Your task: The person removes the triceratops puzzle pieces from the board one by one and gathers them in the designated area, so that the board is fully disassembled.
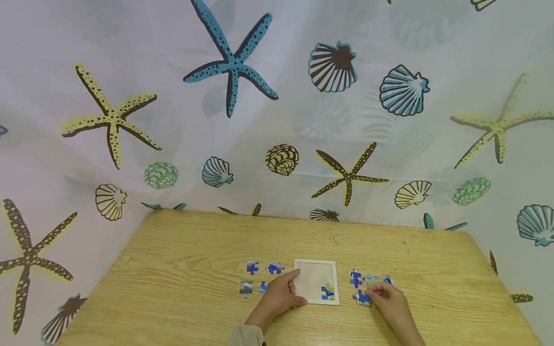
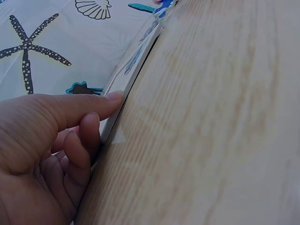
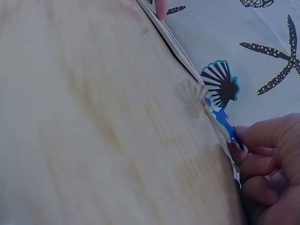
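Note:
My left hand (image 1: 278,297) holds a square puzzle tray (image 1: 336,281) at its left side, index finger by the upper left and thumb at the lower left corner. In the left wrist view the thumb rests on the pale tray rim (image 2: 112,115), with other fingers curled beside it. Blue and green joined pieces (image 1: 327,291) lie in the tray's lower right corner. Right of the tray, my right hand (image 1: 391,300) pinches a blue puzzle piece (image 1: 362,298) between thumb and index finger. The right wrist view shows this blue piece (image 3: 226,125) near table level, its far side partly hidden.
Left of the tray lie several loose pieces, among them a green one (image 1: 245,287) and a blue one (image 1: 252,267). More pieces, including a dark blue one (image 1: 356,277), lie beyond the right hand. A shell-patterned cloth (image 1: 259,129) hangs around the wooden table (image 1: 195,259).

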The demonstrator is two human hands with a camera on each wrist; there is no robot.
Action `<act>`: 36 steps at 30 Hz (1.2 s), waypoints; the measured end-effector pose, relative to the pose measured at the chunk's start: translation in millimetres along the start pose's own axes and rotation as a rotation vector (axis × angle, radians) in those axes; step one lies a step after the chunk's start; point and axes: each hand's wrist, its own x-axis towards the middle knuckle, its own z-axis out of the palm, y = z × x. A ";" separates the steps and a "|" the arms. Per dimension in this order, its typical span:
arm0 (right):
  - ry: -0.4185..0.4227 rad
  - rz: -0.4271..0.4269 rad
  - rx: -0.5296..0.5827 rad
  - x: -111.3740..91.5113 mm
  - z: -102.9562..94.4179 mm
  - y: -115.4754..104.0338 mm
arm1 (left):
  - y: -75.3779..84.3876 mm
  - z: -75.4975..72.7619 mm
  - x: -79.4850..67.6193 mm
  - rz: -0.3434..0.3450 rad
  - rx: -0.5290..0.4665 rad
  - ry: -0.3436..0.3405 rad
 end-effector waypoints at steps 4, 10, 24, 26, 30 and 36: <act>0.008 -0.026 -0.039 0.3 0.5 2.2 | 0.5 0.6 -1.2 0.010 0.006 0.003; 0.019 -0.045 -0.056 -1.5 0.1 1.0 | 0.1 0.9 -1.6 0.015 0.007 0.006; -0.005 -0.002 0.030 -2.3 -2.0 2.4 | -1.7 1.9 -0.8 0.008 -0.004 0.004; -0.011 0.004 0.053 -2.6 -2.3 2.3 | -1.8 2.0 -0.6 0.006 -0.004 0.005; -0.022 0.010 0.089 -2.3 -2.1 1.9 | -2.3 1.9 0.2 0.005 0.000 0.009; -0.014 -0.007 0.112 -3.2 1.1 -1.1 | -4.5 1.6 2.8 0.005 0.012 0.010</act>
